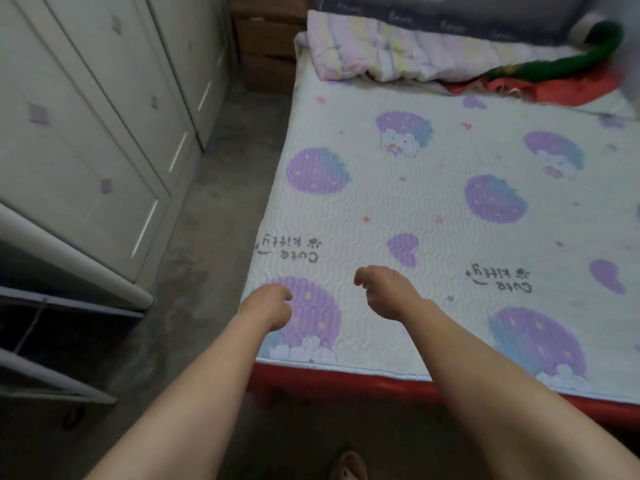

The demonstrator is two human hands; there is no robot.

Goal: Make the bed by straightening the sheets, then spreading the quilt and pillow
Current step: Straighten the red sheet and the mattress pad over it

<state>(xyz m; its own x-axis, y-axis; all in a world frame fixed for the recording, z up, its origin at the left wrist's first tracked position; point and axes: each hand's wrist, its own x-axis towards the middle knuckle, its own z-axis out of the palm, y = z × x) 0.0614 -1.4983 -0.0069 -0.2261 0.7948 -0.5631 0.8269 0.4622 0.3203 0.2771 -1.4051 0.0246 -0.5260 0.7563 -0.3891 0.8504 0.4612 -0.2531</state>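
Observation:
A white quilted sheet (433,209) printed with purple strawberries and "Cute kitty" lies flat over the bed. At the far end a pastel striped quilt (391,53) sits bunched up, with a red and green cloth (554,76) beside it on the right. Behind them runs a dark printed fabric (433,19); I cannot tell whether it is a pillow. My left hand (272,304) and my right hand (382,291) reach over the sheet's near left corner. Their fingers curl loosely downward and hold nothing that I can see.
A red edge (346,379) shows under the sheet at the near side of the bed. A white wardrobe (104,126) stands on the left across a strip of concrete floor (214,216). A metal frame (52,372) is at the lower left, and a sandal (349,467) at the bottom.

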